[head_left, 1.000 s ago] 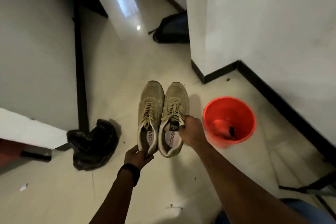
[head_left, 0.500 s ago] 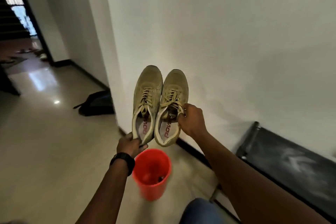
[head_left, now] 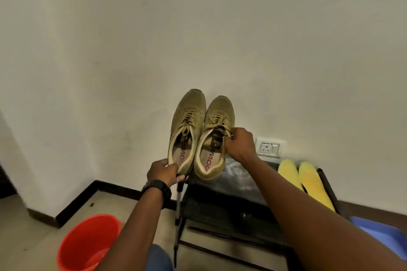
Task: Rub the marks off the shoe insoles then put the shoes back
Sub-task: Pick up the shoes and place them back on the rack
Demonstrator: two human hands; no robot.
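A: Both olive shoes are in the air, toes toward the wall at twelve o'clock. The left hand [head_left: 164, 171] pinches the heel rim of the left shoe [head_left: 187, 130], thumb on top and fingers curled beneath. The right hand [head_left: 239, 145] grips the right shoe [head_left: 214, 138] at its tongue and collar, fingers closed tight together.

B: And where do they go?

A: Judging by the task, onto the dark shoe rack [head_left: 231, 200] right below them, toward five o'clock. A pair of yellow insoles [head_left: 306, 182] already lies on its top shelf at three o'clock, well apart from the shoes.

B: What could spoil it?

A: The left hold is only a pinch at the heel, so the toe's weight could twist that shoe out of the fingers. The red bucket [head_left: 88, 244] stands open at seven o'clock, near the left forearm; a shoe that slipped could land in it or knock it.

B: Anything else?

A: The shoes hang over the rack's left edge. Set down too far left, one could tip off onto the floor [head_left: 28, 235].
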